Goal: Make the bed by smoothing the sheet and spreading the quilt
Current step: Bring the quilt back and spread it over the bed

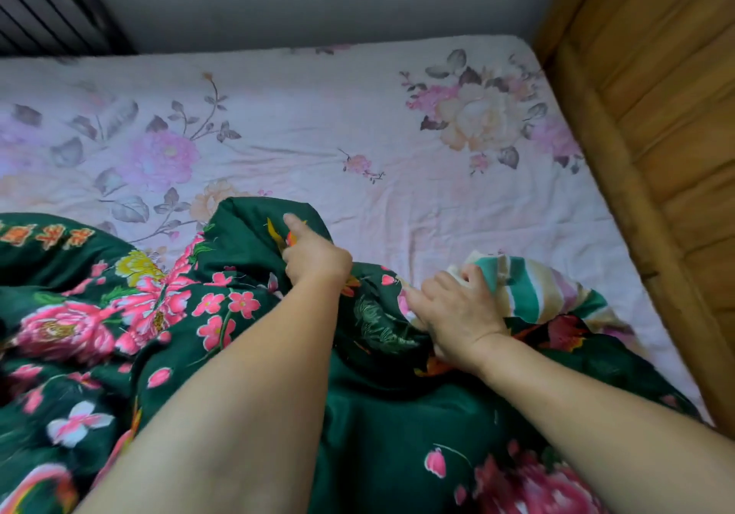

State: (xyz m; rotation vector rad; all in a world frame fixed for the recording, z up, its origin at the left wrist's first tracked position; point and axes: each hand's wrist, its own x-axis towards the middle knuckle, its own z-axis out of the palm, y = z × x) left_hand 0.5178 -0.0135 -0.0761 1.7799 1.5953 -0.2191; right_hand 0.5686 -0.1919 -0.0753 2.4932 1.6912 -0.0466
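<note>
On the pink sheet (302, 116), left hand (314, 253) and right hand (457, 310) grip the bunched green quilt (246, 354)

Orange characters on the quilt (119, 314) look too blurred to read

My bed's pink floral sheet (302, 124) lies creased across the mattress, with the dark green flowered quilt (119, 314) bunched over its near part before me.
</note>
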